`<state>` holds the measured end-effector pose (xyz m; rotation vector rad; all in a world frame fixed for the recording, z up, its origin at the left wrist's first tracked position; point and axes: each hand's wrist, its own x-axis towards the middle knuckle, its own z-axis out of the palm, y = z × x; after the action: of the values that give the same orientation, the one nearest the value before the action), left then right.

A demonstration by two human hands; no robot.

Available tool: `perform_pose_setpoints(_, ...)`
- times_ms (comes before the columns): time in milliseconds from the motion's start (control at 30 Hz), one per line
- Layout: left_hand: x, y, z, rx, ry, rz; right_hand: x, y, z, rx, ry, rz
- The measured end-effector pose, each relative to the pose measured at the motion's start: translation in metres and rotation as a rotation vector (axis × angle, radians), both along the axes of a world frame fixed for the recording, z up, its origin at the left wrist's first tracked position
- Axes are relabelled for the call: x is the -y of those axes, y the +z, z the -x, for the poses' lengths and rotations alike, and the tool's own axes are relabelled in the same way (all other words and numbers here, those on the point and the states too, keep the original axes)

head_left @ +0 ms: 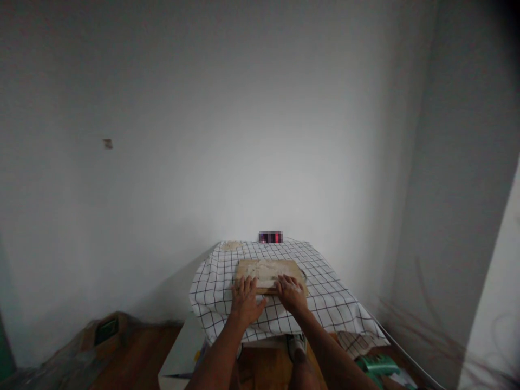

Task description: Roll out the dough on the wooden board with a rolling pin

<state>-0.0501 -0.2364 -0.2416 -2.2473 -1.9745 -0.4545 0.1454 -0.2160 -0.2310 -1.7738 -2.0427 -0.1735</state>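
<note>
A wooden board lies on the cloth-covered table, its top dusted with whitish powder like flour. Across its near part runs a pale strip, perhaps dough; I cannot make out its kind. At the strip's left end rests my left hand, palm down, fingers spread, thumb pointing right. My right hand is at the right end, with its fingers bent and close together over the board. White smears show on its back. What lies under the right fingers is hidden.
The checkered cloth covers the table and hangs over its edge. A small pixelated item stands at the back by the wall. Powder lies at the back left. A white cabinet is lower left, a green package lower right.
</note>
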Motion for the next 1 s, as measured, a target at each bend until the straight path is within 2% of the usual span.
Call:
perform_pose_setpoints(167,-0.006,0.014,-0.003,-0.022,0.01,0.089,-0.004,0.002,0.002,-0.017,-0.012,0.044)
perform_pose_setpoints(300,-0.022,0.024,-0.006,-0.019,0.017,0.148,-0.02,0.003,0.002,-0.022,0.003,0.066)
perform_pose_setpoints(533,-0.072,0.022,-0.002,-0.014,-0.006,0.15,-0.062,0.012,0.005,-0.003,-0.043,0.129)
perform_pose_setpoints(667,-0.1,0.029,-0.003,0.016,0.017,0.15,-0.08,0.016,0.004,0.06,-0.035,0.128)
perform_pose_setpoints(833,-0.128,0.039,-0.006,0.048,-0.049,0.079,-0.102,0.025,-0.002,0.137,0.027,0.121)
perform_pose_setpoints(1000,-0.161,0.04,-0.008,0.005,-0.047,0.042,-0.137,0.033,-0.004,0.13,-0.043,0.171)
